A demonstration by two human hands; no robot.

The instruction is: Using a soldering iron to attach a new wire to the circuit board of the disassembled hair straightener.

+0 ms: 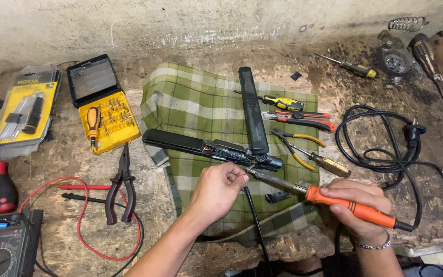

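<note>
A black hair straightener lies opened on a green checked cloth, one arm pointing left and one pointing away from me, with its hinge end exposed. My right hand grips an orange-handled soldering iron whose metal tip reaches the hinge area. My left hand is pinched beside the tip, fingers closed on something thin that I cannot make out. A black cable runs from the hinge toward me.
On the cloth's right lie a yellow-black screwdriver, an orange cutter, pliers and another screwdriver. A coiled black cord sits right. Left: pliers, yellow bit case, multimeter with red lead.
</note>
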